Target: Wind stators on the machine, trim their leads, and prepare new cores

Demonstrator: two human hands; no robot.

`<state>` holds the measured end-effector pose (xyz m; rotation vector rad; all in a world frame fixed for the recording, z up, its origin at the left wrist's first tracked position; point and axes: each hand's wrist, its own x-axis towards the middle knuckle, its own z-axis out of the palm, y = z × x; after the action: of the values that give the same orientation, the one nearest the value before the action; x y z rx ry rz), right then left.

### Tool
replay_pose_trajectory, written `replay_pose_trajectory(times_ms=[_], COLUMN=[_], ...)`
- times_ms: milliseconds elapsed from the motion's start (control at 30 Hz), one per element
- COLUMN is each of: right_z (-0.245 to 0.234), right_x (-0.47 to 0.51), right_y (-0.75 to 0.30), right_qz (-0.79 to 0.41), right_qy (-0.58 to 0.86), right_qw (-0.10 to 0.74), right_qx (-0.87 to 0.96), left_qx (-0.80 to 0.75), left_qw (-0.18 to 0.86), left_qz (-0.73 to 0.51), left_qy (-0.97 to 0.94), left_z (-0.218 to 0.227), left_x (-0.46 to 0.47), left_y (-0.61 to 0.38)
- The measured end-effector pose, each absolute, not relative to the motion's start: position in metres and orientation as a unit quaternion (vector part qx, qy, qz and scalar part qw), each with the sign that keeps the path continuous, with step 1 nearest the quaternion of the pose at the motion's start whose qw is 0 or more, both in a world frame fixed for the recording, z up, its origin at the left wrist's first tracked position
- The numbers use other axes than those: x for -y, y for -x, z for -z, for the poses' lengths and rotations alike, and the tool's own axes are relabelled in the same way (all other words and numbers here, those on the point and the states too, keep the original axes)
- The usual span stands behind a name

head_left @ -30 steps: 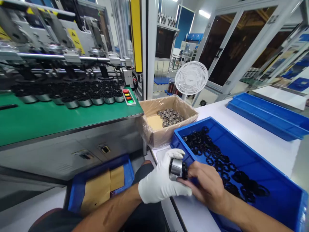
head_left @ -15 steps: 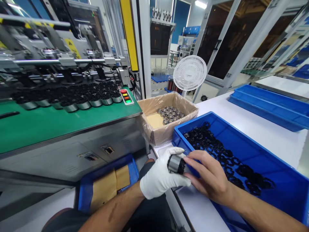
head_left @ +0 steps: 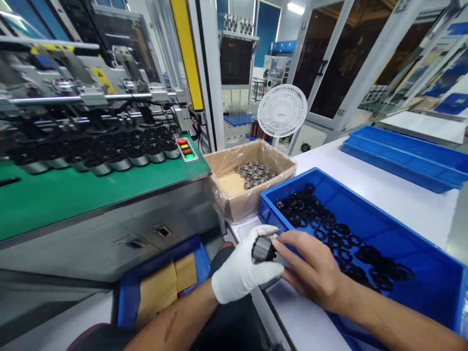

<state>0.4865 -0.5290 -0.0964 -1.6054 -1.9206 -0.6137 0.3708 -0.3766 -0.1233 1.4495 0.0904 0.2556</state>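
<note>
gripping, left hand: white-gloved, fingers and thumb curled around a cylindrical metal core, silver, dark at both ends; held in the air just beside the near corner of the blue crate, above the wearer's lap. bare right hand: fingers bent, index fingertip at the core's black right end; whether it pinches cannot be told, the lower fingertips being partly hidden.

blue crate, one: on the white surface, to the right of the core; holds loose black ring pieces, heaped mostly along its left and middle. right hand and forearm cross over its near side, covering part of the contents.

cardboard box, one: clear plastic lining, beyond the hands, just beside the crate; contains metal rings and a flat cardboard piece.

white fan, one: upright, behind the box.

blue trays, stacked: far part of the white surface.

green surface, left: rows of black-topped silver cores; button panel, red and other colours, at the corner; machine behind.

floor-level blue tray, one: below the green surface, with brown cardboard sheets.
</note>
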Motion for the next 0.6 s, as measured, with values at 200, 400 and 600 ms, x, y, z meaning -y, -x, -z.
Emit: replay_pose_trajectory(times_ms=[200,400,600], right_z=[0.097,0.090,0.097], right_x=[0.524,0.522,0.518], right_y=[-0.489,-0.498,-0.494], right_qz=[0.167,-0.086,-0.167], right_qy=[0.593,0.638,0.621], right_qw=[0.337,0.515,0.521], right_qx=[0.712,0.566,0.561], left_qx=[-0.044,0.001,0.049], left_qw=[0.756,0.710,0.663], left_qz=[-0.176,-0.179,-0.162], left_qy=[-0.629,-0.681,-0.729], left_z=[0.133,0.128,0.126], left_x=[0.382,0.377,0.383], left_y=[-0.374,-0.359,-0.348])
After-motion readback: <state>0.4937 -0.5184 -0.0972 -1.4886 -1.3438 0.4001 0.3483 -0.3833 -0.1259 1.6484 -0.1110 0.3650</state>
